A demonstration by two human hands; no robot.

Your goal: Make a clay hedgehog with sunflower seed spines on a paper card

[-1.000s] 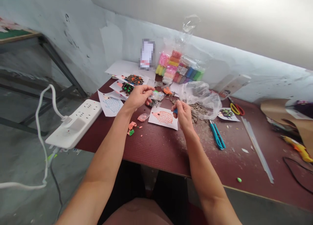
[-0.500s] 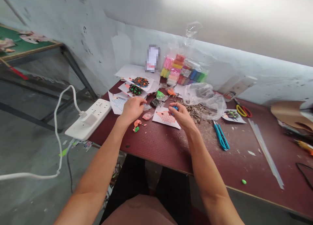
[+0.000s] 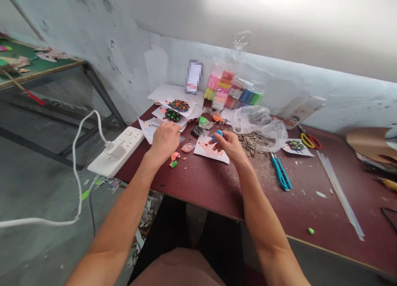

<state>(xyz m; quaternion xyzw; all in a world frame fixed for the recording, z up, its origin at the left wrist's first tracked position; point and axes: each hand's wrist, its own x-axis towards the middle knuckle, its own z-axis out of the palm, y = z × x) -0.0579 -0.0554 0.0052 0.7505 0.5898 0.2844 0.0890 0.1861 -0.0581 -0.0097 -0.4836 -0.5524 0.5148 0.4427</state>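
Observation:
My right hand (image 3: 228, 144) pinches a lump of blue clay (image 3: 217, 134) above a small white card with an orange hedgehog outline (image 3: 207, 150). To the left, my left hand (image 3: 166, 138) is lowered with its fingers curled and their tips hidden. It partly covers a sheet with a blue hedgehog drawing (image 3: 150, 129). A clear wrapper (image 3: 181, 140) shows beside its fingers; whether they grip it is hidden. Between the hands lie a wrapped pink lump (image 3: 187, 147), coral clay pieces (image 3: 175, 155) and a bit of green clay (image 3: 173, 164).
Behind are finished hedgehog pictures (image 3: 178, 106), bagged coloured clay (image 3: 225, 87) and a phone-like panel (image 3: 194, 77). Sunflower seeds (image 3: 248, 143) spill by a plastic bag (image 3: 263, 122). On the right lie a teal cutter (image 3: 281, 173) and scissors (image 3: 311, 141); a power strip (image 3: 116, 153) juts out left.
My left hand has dropped slightly and its fingers have turned downward. The blue clay now shows more fully between my right fingertips. The view has shifted a little.

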